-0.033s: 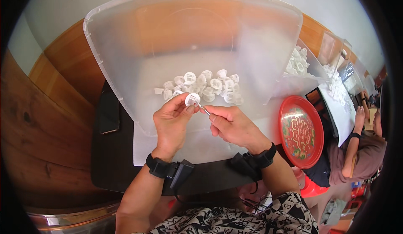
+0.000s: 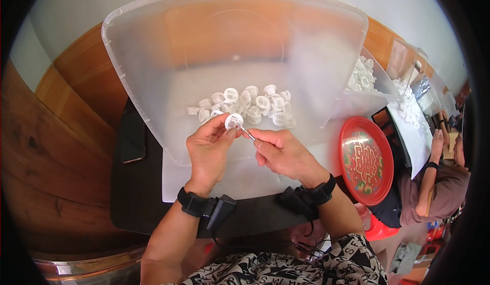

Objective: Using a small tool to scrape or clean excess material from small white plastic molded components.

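Note:
Between the thumb and fingers of my left hand (image 2: 210, 146) is a round white plastic piece (image 2: 234, 121), its flat face turned up. My right hand (image 2: 286, 152) pinches a thin metal tool (image 2: 248, 134), and the tip meets the white piece's lower right edge; the exact kind of tool is hidden by my fingers. Just beyond both hands lies a pile of similar white plastic pieces (image 2: 253, 103) inside a large clear plastic bin (image 2: 229, 40), which rests on its side with the opening toward me.
A dark phone (image 2: 133, 137) lies left of the bin on the black table (image 2: 138, 203). To the right stand a red round tray (image 2: 367, 162) and a clear box (image 2: 363, 75) holding more white pieces. Beyond them a person (image 2: 434, 188) sits by a white sheet (image 2: 412, 137).

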Demonstrator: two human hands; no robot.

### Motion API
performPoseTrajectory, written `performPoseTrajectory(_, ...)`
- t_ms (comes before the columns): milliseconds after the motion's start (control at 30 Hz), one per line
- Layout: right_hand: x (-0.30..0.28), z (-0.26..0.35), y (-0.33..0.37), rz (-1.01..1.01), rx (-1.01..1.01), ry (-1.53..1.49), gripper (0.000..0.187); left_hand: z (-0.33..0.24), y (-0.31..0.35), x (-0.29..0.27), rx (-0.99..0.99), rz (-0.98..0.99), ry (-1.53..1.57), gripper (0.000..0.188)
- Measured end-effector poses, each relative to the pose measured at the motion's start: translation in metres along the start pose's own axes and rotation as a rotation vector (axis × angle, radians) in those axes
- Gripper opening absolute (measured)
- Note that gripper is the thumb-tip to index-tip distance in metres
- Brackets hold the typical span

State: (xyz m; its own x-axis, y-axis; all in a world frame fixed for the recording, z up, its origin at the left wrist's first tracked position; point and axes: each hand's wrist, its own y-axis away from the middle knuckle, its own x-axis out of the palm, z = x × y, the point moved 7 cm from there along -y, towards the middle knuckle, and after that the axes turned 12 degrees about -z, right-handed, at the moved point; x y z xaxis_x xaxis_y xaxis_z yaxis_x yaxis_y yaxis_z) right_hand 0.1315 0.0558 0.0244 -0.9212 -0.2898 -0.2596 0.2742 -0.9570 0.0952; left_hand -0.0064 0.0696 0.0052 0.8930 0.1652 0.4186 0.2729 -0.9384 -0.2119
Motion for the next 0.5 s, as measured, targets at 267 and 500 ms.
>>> performPoseTrajectory(267,0.006,-0.007,-0.003,-0.03,-0.265,0.045,0.038,-0.001,0.003,0.0,0.005,-0.024,-0.046,0.028)
performPoseTrajectory(500,0.005,0.01,0.008,-0.249,-0.624,0.477,0.036,0.001,0.005,0.002,0.051,-0.023,-0.161,0.026)
